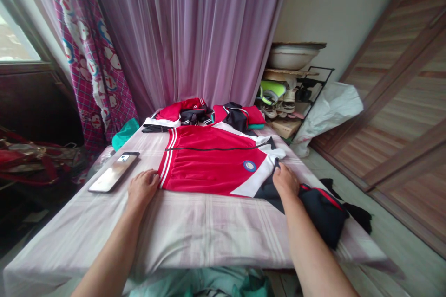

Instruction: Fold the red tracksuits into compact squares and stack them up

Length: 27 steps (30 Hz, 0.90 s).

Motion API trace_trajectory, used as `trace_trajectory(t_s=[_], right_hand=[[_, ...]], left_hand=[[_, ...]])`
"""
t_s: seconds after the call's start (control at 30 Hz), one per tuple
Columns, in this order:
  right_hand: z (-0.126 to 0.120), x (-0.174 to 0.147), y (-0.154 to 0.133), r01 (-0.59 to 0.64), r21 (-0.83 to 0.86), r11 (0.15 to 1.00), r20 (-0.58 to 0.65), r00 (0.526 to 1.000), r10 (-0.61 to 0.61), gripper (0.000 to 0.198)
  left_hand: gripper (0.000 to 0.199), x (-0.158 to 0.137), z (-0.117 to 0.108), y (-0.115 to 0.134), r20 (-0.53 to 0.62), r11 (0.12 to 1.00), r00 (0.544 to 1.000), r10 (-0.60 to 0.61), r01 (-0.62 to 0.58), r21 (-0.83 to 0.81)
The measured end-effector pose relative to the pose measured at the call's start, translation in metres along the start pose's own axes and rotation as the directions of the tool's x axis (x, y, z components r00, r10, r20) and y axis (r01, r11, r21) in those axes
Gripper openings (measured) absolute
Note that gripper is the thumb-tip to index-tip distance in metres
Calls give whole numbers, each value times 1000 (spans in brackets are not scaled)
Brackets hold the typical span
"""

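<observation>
Fingers of the left hand (142, 188): curled at the striped hem of the jacket (202, 171); whether they clamp the cloth or only rest against it cannot be told. Fingers of the right hand (287, 182): closed on dark fabric at the jacket's shoulder, beside the white collar.

The jacket lies flat on the table (209, 236), spanning the space between both sets of fingers. The badge (249, 166) sits left of the right fingers. The bunched cloth (320, 216) lies right of them, near the table edge; the forearm hides any join to the jacket.

Caution: a pull from the right fingers, with the left not clamped, could drag the hem askew and crease the red panel. If its weight passes the edge, the bunched cloth could slip off. The phone (114, 174) lies left of the left fingers, apart from them; a wide leftward sweep could knock it down. Beyond the fingers, pushing the jacket away could disturb the left pile (179, 110) or the right pile (240, 116).
</observation>
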State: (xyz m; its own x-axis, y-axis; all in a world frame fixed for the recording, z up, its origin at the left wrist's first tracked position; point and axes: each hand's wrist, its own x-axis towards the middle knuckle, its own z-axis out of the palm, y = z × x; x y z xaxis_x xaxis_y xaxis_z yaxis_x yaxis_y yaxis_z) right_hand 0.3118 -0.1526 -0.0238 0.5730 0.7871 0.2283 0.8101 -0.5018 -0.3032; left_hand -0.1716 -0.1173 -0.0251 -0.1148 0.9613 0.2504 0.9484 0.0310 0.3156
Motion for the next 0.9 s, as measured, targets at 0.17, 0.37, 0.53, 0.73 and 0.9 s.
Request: trace_trajectory(t_s=[0.17,0.37,0.53,0.73,0.9], right_hand=[[-13,4,13,-96,-99,990,64,993,103,44],[-15,2,13,-192,-22,981,-16,981,192,43],[-21,5,9,-131,-80,988,59,989,136,44],[-12,2,-21,295,4,956,-23,955,-295,47],[7,-10,-46,331,-73,941,283,911,-299,66]], left_hand=[[42,0,-3,1,33,1000,999,10,-10,-8],[41,1,-1,1,16,1000,1000,-3,3,-7],[41,2,1,-1,2,1000,1000,-2,2,-12],[40,1,4,-1,-17,1000,1000,-8,8,8],[41,0,3,0,-6,1000,1000,0,0,23]])
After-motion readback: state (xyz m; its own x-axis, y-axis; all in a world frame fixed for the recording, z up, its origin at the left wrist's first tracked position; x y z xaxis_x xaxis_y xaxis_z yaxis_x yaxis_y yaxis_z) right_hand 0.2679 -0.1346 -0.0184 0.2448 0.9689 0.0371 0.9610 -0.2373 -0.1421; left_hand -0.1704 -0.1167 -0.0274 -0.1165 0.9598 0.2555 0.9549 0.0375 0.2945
